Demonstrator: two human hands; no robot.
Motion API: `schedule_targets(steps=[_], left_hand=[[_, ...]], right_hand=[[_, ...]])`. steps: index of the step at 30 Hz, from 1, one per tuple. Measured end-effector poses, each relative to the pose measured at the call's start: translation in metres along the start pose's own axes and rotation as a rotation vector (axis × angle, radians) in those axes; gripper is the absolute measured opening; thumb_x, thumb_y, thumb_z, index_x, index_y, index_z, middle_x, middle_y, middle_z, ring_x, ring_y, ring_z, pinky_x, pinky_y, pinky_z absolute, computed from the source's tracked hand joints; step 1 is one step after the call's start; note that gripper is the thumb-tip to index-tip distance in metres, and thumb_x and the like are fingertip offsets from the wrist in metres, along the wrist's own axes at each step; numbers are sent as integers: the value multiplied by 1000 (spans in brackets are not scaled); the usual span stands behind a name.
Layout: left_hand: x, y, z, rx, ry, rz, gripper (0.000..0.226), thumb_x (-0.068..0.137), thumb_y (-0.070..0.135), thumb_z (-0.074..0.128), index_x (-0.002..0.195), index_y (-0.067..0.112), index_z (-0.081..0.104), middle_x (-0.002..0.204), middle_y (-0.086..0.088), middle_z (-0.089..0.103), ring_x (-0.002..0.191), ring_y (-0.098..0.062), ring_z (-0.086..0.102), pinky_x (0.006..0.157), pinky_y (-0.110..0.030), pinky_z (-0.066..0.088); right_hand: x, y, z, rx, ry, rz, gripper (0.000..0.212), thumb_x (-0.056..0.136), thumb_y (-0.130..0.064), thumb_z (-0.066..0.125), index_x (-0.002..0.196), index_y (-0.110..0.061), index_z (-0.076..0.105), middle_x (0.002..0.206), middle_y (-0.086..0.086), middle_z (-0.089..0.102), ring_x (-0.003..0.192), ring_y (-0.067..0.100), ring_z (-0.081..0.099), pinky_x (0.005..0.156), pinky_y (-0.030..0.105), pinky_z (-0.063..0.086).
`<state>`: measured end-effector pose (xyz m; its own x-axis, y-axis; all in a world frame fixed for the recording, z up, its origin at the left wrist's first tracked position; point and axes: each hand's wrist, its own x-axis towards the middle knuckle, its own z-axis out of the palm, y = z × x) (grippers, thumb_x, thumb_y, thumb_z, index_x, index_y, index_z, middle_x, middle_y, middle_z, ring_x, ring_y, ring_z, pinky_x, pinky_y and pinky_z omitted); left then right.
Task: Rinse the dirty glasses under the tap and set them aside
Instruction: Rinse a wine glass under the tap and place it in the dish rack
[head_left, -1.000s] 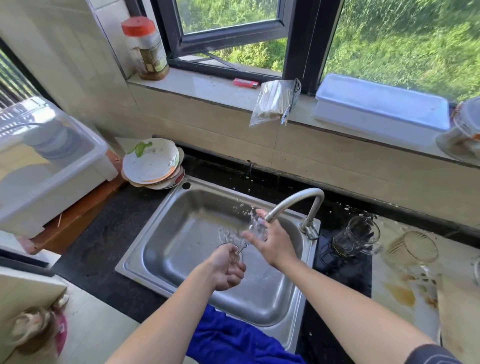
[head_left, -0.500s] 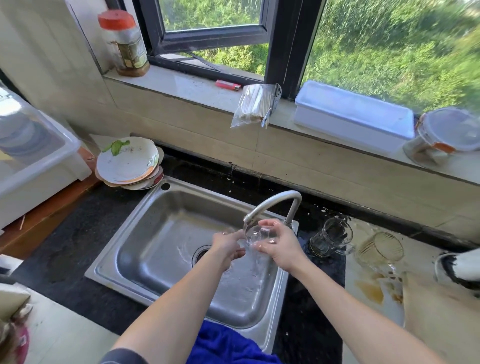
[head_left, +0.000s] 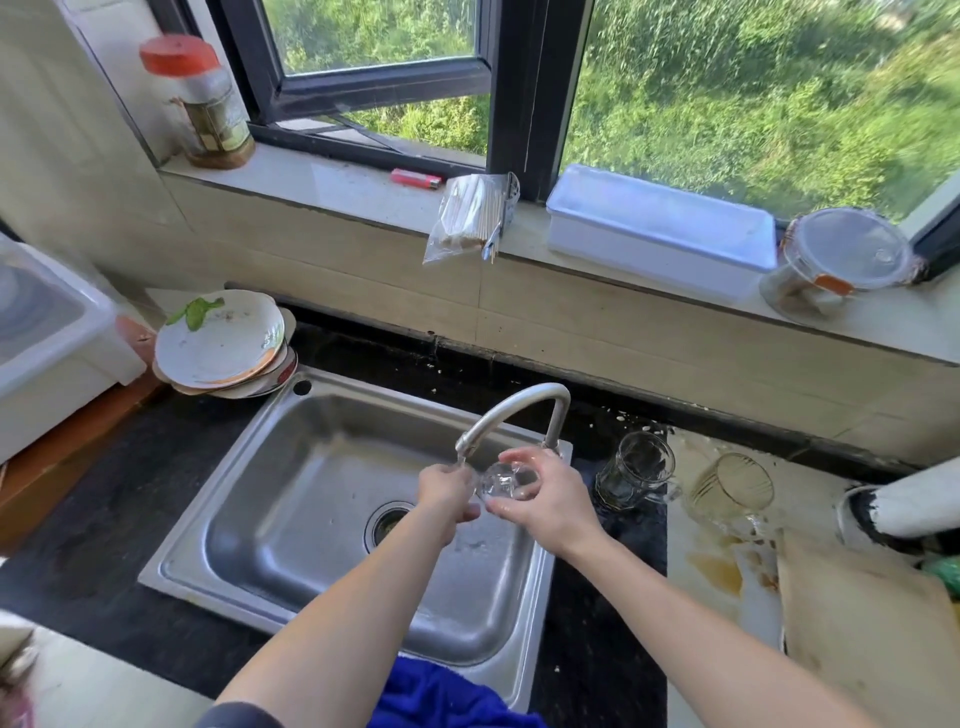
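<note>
The clear glass (head_left: 506, 480) is up from where it hung low over the basin 1 second back, and it sits right under the spout of the tap (head_left: 514, 410), between 2 hands rather than 1. The left hand (head_left: 447, 493) curls its fingers on the glass's left side, and the right hand (head_left: 553, 501) wraps thumb and fingers round the other. The glass is small and see-through; its tilt is hard to read.

Below is the steel sink (head_left: 260, 467), set in a dark counter (head_left: 104, 519). A white box (head_left: 654, 228) sits on the sill behind. Dirty plates (head_left: 223, 345) are stacked at the sink's far-left corner, and a blue cloth (head_left: 441, 696) drapes over its near rim. To the right stand 2 more glasses, a dark glass (head_left: 636, 470) beside the tap and a yellowish glass (head_left: 732, 491) further out.
</note>
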<state>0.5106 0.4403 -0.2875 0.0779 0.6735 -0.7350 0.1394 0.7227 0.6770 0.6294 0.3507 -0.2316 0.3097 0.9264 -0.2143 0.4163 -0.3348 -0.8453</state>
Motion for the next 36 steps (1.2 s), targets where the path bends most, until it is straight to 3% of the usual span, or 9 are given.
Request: schedule_targets(steps=[5,7,11,16,22,27,31,33,36], left_hand=[[2,4,-9,-97,-82,15,11,95,-2,42,91,3,51,67,-10,42,47,-17,37,42,-23,31],[-3,13,-9,-156,-94,9,16,96,5,41,98,5,56,73,-11,44,52,-22,47,44,-27,40],[-15,20,-18,-373,-191,-63,18,98,21,47,93,8,58,72,-7,51,54,-16,40,41,-23,32],[-30,22,-17,-665,-416,-108,29,89,-8,35,102,3,58,86,-12,58,48,-10,45,38,-15,34],[-21,26,-10,-631,-280,-159,23,91,-5,33,98,6,52,67,-8,54,32,-5,33,27,-15,20],[-22,29,-4,-394,-213,-105,22,99,13,41,86,10,58,55,-3,51,31,-6,25,29,-14,14],[-20,34,-7,59,-120,123,24,95,6,41,87,7,63,65,-5,47,46,-12,34,39,-20,20],[-14,31,-13,238,-95,165,16,96,13,45,93,11,61,69,-3,49,52,-15,43,43,-22,27],[-1,15,-21,268,-92,131,10,94,15,45,88,11,51,67,-7,45,46,-17,42,42,-20,29]], right_hand=[[9,-4,1,280,32,174,41,73,-28,82,109,-28,63,100,5,65,78,16,67,66,31,58],[14,-3,1,388,38,305,33,85,-28,73,113,-18,60,101,10,66,67,20,70,56,28,54],[19,2,1,531,55,567,27,91,-38,58,107,-16,61,99,10,65,57,20,64,47,26,47],[18,18,7,756,6,807,32,93,-41,52,110,-14,56,103,13,58,61,20,60,46,24,42],[15,32,2,622,-109,598,27,92,-34,60,116,-22,61,118,3,58,97,22,59,68,33,49],[15,31,-7,351,-334,389,49,73,-29,84,117,-21,63,106,4,67,79,15,62,70,34,44],[16,34,-6,195,-227,327,76,63,-38,90,128,-18,55,121,2,62,78,11,60,58,21,48],[19,33,-3,107,-180,261,87,53,-55,89,126,-23,53,123,-5,59,98,12,62,76,27,56],[23,21,3,63,-160,166,73,63,-48,87,124,-26,55,114,-13,57,110,9,58,93,32,52]])
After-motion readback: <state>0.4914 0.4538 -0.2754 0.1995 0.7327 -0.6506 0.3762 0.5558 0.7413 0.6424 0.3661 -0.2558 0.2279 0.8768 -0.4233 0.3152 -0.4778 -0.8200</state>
